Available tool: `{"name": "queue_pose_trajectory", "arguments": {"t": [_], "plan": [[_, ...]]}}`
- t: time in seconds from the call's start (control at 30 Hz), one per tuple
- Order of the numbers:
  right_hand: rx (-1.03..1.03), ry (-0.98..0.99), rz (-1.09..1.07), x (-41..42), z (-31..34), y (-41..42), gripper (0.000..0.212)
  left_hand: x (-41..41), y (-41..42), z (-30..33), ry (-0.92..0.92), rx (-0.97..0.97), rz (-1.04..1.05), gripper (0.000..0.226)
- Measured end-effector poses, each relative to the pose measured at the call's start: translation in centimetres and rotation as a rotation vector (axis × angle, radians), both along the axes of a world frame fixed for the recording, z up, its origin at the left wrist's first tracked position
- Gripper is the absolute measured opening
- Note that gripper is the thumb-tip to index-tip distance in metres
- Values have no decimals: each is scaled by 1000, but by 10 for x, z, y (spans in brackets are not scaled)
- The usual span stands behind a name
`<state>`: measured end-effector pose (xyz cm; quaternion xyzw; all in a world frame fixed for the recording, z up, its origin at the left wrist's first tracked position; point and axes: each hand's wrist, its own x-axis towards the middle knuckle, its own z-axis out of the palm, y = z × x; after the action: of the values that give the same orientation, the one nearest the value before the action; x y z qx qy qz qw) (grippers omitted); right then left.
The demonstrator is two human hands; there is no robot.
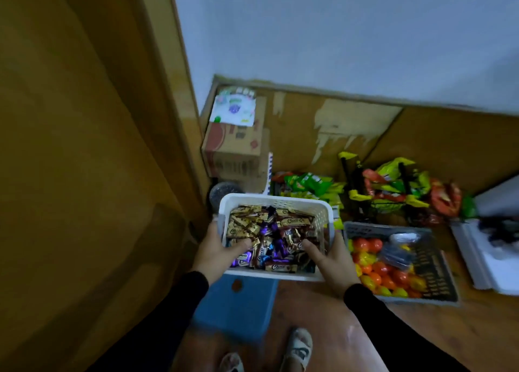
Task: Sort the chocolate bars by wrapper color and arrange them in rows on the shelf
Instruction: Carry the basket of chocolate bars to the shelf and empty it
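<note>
I had the white basket (276,203) at lower centre of the frame, gripped by both sides: my left hand (216,248) curled over its left rim, my right hand (328,256) over its right rim, thumbs inside. The chocolate bars (269,236), gold, purple and brown, lay jumbled inside it, above a blue stool (238,307). A grey crate (438,262) of orange and yellow pieces sat lower right.

The person wears 2 long black sleeves (393,324) reaching the wrists and 2 pale, worn slip-on shoes (299,349).
</note>
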<state>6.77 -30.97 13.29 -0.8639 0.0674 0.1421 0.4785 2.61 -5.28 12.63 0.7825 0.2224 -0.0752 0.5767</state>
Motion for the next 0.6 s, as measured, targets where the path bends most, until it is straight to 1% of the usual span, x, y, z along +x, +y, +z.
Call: {"name": "queue_pose_trajectory", "arguments": {"t": [0.1,0.2,0.3,0.43,0.53,0.6], "plan": [[-29,-46,-83,-17,40,-33,57,8,-28,47,-55,26,-75,52],[5,-94,-185,-35,73,-69,51,11,-66,81,-103,27,-148,49],[36,-154,-267,-56,98,-116,47,8,-118,108,-171,34,-239,61],[72,-189,-366,-82,116,-192,49,6,-201,128,-230,30,-344,59],[119,-207,-427,-103,127,-258,47,4,-270,131,-232,21,-396,74],[133,-227,-464,-116,130,-306,46,2,-321,131,-219,24,-417,79]]}}
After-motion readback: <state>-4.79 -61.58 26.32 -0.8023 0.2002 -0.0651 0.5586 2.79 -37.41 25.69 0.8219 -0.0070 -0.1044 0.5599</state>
